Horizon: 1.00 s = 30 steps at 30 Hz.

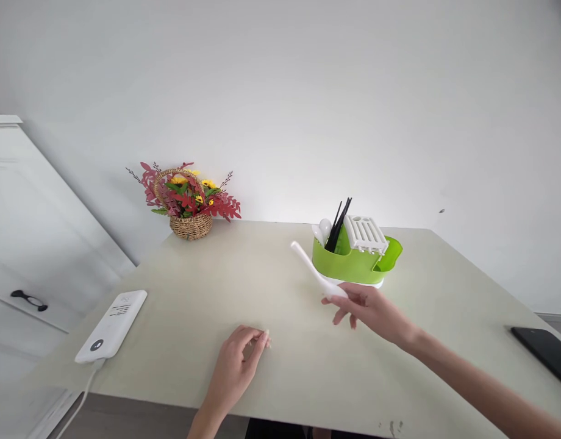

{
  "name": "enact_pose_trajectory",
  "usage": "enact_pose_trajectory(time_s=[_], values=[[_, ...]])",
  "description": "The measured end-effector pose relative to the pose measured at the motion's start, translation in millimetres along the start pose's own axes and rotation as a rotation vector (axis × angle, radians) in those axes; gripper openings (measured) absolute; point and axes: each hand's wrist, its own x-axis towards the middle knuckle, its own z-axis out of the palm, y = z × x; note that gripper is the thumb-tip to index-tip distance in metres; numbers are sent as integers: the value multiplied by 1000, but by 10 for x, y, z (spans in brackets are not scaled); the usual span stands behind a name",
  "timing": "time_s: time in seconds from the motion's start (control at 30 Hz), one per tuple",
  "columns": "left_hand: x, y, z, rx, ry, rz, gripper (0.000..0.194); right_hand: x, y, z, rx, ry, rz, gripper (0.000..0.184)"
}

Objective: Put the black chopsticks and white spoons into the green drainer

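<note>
My right hand pinches a white spoon by its bowl end, in front of a green cutlery holder. The spoon's handle points up and to the left. Inside the holder, at its left end, stand white spoons and black chopsticks. A white slotted rack sits across the holder's right part. My left hand rests near the table's front edge, its thumb and fingertips drawn together, with nothing visible in them.
On the table, a wicker basket of artificial flowers stands at the back left. A white power bank with a cable lies at the left edge, a black phone at the right. Left of the table is a white cabinet.
</note>
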Motion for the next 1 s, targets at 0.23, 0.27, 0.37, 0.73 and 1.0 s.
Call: enact_pose_trajectory(time_s=[0.23,0.27,0.37,0.73,1.0], values=[[-2,34,-2,17,13,-13,48,95,-443,179,797,231,43,35],[-2,37,-2,17,13,-11,48,125,-466,189,859,252,46,32],[-2,44,-3,8,19,-10,49,209,-528,218,979,306,42,28],[-5,16,-6,-9,-1,2,47,447,-662,318,1195,438,-56,21],[3,11,-10,-22,-11,-7,44,639,-541,310,1204,426,-80,35]])
